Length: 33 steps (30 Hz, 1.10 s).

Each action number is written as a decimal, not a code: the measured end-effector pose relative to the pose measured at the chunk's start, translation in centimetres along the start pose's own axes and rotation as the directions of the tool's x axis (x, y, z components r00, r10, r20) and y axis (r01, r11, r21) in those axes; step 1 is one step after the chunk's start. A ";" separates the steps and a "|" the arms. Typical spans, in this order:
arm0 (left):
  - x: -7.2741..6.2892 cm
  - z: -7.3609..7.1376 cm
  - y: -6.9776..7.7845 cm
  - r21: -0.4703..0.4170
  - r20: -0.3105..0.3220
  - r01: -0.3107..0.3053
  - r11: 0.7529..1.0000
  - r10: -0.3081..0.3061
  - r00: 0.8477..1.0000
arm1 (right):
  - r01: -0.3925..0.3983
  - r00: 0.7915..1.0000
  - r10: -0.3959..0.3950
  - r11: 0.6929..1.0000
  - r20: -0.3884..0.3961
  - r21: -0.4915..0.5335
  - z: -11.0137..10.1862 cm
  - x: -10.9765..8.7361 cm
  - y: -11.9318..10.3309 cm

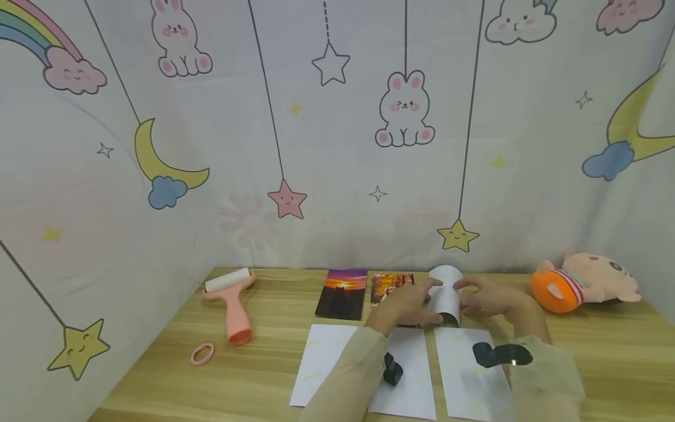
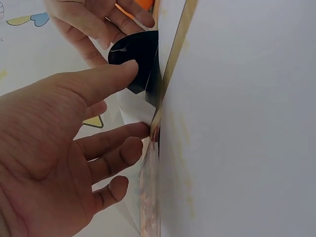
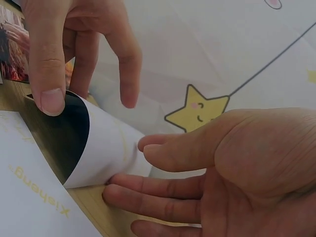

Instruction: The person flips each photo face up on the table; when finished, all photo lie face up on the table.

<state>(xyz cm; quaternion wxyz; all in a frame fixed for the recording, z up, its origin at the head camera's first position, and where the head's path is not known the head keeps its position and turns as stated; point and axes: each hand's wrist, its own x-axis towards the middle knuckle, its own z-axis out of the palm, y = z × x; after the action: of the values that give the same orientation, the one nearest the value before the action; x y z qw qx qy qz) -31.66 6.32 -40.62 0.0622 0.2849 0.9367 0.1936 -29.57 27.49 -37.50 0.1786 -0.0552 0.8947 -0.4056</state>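
A photo print [image 1: 445, 287] stands curled into an arch at the back of the table, white back outward. Its dark inner face [image 2: 136, 57] shows at the near opening. My left hand [image 1: 406, 305] is on its left side, thumb [image 3: 52, 96] at the near opening and the other fingers spread behind. From the right, my right hand [image 1: 487, 296] reaches to the curled print with loosely extended fingers, its fingertips [image 3: 148, 150] at the white surface. An autumn-coloured photo [image 1: 387, 284] lies partly hidden behind my left hand, with a sunset photo [image 1: 341, 293] farther left.
White sheets with faint yellow lettering lie in front: one at left [image 1: 321, 357], one in the middle [image 1: 413, 381], one at right [image 1: 466, 381]. A pink-handled roller [image 1: 237, 313] and pink ring [image 1: 203, 354] lie left. A plush toy [image 1: 585, 281] rests at right by the patterned cloth.
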 end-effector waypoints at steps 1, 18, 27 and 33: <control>0.0 0.0 0.0 0.002 0.000 0.005 1.000 -0.005 1.000 | 0.006 1.000 -0.006 1.000 0.000 0.002 0.0 0.0 0.1; 0.4 0.6 0.9 0.243 -0.022 0.018 0.970 -0.014 1.000 | -0.029 0.998 0.033 0.997 -0.047 0.066 -0.6 -0.3 1.0; 0.4 0.7 1.1 0.269 -0.011 0.030 0.963 -0.028 1.000 | -0.035 0.999 0.035 0.999 -0.034 0.013 -0.7 0.0 1.2; 0.4 0.6 1.2 0.270 -0.009 0.037 0.962 -0.036 0.999 | -0.065 0.997 0.066 0.998 -0.049 0.027 -0.7 -0.3 0.9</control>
<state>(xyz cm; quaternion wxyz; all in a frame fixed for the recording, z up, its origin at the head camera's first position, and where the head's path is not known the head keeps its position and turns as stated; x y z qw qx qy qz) -31.20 7.66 -40.69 0.0242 0.2730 0.9596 0.0635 -29.48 28.65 -37.67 0.1700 -0.0135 0.8951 -0.4121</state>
